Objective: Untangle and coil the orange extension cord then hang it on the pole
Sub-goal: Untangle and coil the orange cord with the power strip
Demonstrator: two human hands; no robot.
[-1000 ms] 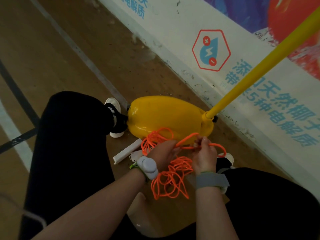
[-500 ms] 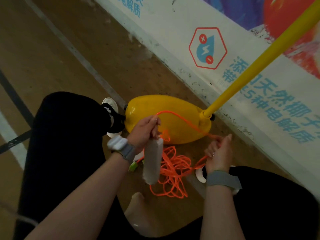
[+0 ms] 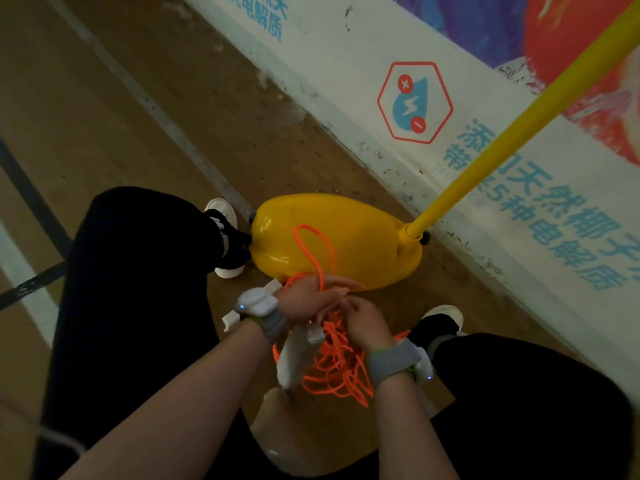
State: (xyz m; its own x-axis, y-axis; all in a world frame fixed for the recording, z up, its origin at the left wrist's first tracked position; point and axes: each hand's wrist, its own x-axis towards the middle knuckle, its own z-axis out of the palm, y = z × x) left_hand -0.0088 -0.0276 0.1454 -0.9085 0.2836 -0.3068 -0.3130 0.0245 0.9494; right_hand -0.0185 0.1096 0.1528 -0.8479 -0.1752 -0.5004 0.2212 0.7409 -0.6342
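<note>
The orange extension cord [image 3: 334,367] lies in a tangled heap on the floor between my feet. One loop of it stands up over the yellow base [image 3: 353,244] of the pole [image 3: 512,140]. My left hand [image 3: 311,296] holds that loop, and the cord's white socket block [image 3: 296,358] hangs below the hand. My right hand [image 3: 363,323] sits just right of the left, fingers curled on strands of the cord above the heap. The yellow pole rises from the base's right end toward the upper right.
A white wall banner [image 3: 450,98] with blue lettering runs along the right, close behind the base. A white plastic piece [image 3: 230,318] lies on the wooden floor left of my left wrist. My black-trousered knees flank the heap, and my shoes [image 3: 225,237] stand beside the base.
My left hand has come down and right from in front of the base to meet my right hand over the heap. The stretched cord between them is now a slack loop.
</note>
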